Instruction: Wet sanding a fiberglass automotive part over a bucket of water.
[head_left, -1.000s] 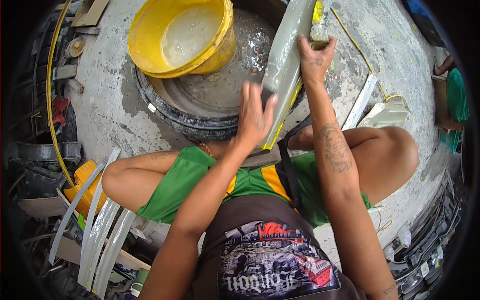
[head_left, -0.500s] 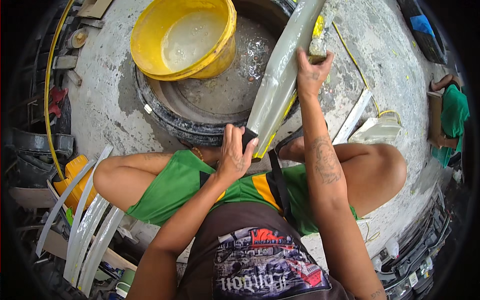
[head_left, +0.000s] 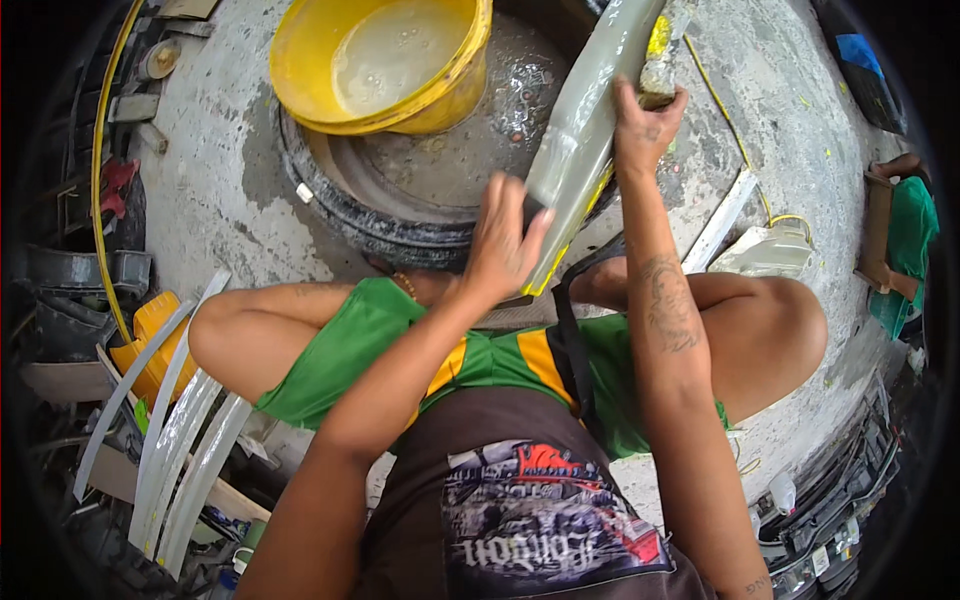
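A long, wet, glossy grey panel (head_left: 580, 130) with a yellow edge slants from the far right of the bucket down toward my lap. My left hand (head_left: 503, 240) is closed on a small black sanding pad (head_left: 533, 208), which lies against the panel's left side near its lower end; motion blurs the fingers a little. My right hand (head_left: 647, 132) grips the panel's right edge higher up, its thumb on the grey surface. A rough grey block with yellow on it (head_left: 657, 72) sits right by those fingertips; whether they press on it is hard to see.
A yellow bucket (head_left: 480, 80) of cloudy water stands tilted in a large black tire-like ring (head_left: 400, 235) before me. Grey strips (head_left: 185, 480) lean at the left. More pale pieces (head_left: 765, 255) lie beyond my right knee, near a thin yellow hose (head_left: 725, 110).
My left hand and the black pad have moved up along the panel, away from its lower end. My right hand keeps its grip. The whole view has shifted slightly.
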